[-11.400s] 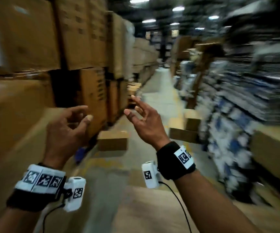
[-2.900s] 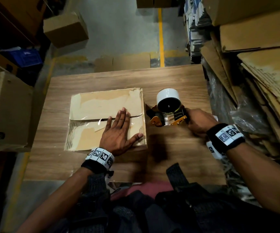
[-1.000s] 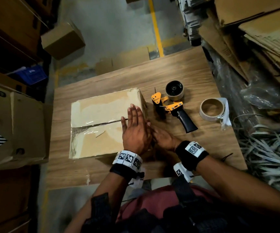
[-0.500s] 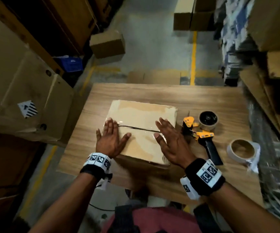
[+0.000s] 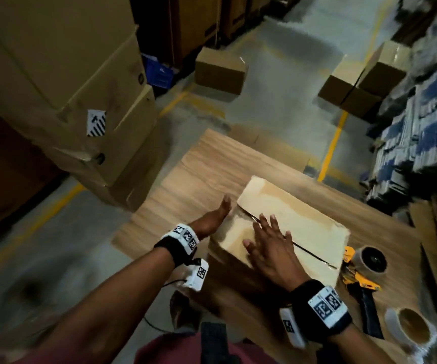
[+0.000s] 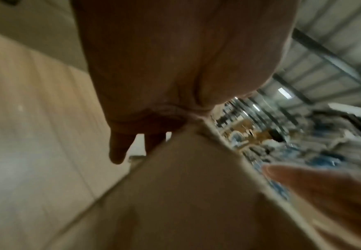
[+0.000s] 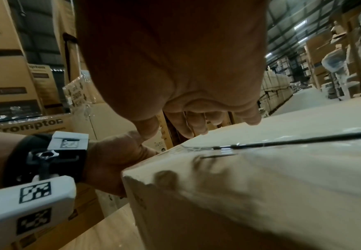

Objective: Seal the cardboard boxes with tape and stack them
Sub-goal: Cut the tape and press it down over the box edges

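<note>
Cardboard box (image 5: 294, 227) sat on the wooden surface (image 5: 199, 179); the right grip (image 5: 271, 249) lay flat, released, on its taped top, the left grip (image 5: 213, 218) released against its side.

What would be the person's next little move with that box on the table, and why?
Probably sliding the right hand down to the box's near side and lifting. The left hand already lies flat against the box's left side, glossy tape covers the top seam, and the tape dispenser lies set aside on the table, so sealing looks finished and stacking remains.

Dim warehouse light, motion blur; edges warped
</note>
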Demonstrator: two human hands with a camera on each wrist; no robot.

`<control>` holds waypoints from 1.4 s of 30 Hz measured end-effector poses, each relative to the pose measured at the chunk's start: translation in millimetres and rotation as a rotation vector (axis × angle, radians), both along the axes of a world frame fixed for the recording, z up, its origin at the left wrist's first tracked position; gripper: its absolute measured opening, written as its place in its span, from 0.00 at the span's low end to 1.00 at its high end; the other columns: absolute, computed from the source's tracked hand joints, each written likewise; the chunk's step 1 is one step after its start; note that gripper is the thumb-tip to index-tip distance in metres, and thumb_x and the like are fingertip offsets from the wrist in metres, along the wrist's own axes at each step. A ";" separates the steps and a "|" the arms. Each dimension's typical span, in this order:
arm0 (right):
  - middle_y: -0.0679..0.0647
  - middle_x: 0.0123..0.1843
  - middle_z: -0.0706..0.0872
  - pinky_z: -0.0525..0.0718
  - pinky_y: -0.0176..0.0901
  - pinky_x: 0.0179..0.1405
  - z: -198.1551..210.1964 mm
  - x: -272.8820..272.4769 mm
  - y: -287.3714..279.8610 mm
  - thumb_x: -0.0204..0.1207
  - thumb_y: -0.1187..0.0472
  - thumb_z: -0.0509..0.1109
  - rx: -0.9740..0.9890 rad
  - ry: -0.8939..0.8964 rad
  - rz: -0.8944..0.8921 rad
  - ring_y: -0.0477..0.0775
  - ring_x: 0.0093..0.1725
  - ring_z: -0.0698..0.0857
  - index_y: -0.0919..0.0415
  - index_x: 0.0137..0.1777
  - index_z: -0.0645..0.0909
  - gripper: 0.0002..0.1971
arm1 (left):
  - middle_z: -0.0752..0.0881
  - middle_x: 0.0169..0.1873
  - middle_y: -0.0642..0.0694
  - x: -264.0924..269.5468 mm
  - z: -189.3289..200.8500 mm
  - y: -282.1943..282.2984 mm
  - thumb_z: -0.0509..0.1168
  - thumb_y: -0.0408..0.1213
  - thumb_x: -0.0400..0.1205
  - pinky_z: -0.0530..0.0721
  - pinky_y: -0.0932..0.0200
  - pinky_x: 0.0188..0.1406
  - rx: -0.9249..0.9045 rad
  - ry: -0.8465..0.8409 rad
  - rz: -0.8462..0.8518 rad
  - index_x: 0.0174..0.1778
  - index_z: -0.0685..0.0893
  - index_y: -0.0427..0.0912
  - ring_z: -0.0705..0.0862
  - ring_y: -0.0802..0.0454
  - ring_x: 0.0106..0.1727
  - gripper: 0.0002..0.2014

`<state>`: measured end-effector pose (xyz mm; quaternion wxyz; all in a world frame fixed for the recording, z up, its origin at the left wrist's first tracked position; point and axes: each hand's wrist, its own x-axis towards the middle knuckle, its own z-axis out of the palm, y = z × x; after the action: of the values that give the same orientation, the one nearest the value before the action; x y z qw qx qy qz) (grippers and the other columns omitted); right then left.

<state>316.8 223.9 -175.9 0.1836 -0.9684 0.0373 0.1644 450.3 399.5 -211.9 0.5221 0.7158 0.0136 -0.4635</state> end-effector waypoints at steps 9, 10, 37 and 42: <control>0.56 0.91 0.63 0.62 0.74 0.83 -8.7 4.0 -61.0 0.85 0.39 0.67 0.070 -0.062 -0.308 0.64 0.91 0.55 0.51 0.84 0.73 0.31 | 0.92 0.61 0.50 -51.8 34.8 -30.5 0.64 0.69 0.80 0.83 0.53 0.65 0.081 -0.988 -0.026 0.65 0.91 0.50 0.88 0.47 0.63 0.30; 0.59 0.89 0.65 0.64 0.73 0.83 -9.9 -3.1 -81.2 0.83 0.40 0.68 0.058 -0.082 -0.331 0.66 0.90 0.58 0.52 0.83 0.75 0.30 | 0.92 0.59 0.50 -64.5 36.4 -43.1 0.64 0.69 0.78 0.85 0.51 0.64 0.062 -1.076 -0.091 0.63 0.91 0.49 0.88 0.46 0.61 0.30; 0.44 0.53 0.91 0.83 0.32 0.56 -63.2 -127.2 -188.8 0.72 0.52 0.86 0.550 -0.380 -0.611 0.35 0.49 0.89 0.47 0.76 0.82 0.32 | 0.82 0.77 0.39 -151.9 -0.1 -87.7 0.62 0.59 0.78 0.81 0.37 0.73 0.544 -1.357 -0.517 0.74 0.85 0.45 0.80 0.38 0.78 0.31; 0.62 0.63 0.89 0.81 0.55 0.63 -79.7 -184.2 -243.7 0.76 0.47 0.80 0.241 -0.406 -0.980 0.65 0.63 0.86 0.59 0.68 0.85 0.25 | 0.80 0.80 0.42 -161.8 -18.7 -124.3 0.57 0.57 0.87 0.77 0.38 0.78 0.437 -1.379 -0.456 0.75 0.85 0.46 0.77 0.42 0.82 0.27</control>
<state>132.6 -19.8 -255.6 0.3521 -0.8219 0.4293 -0.1276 288.4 275.3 -230.6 0.1499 0.9157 -0.3728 0.0059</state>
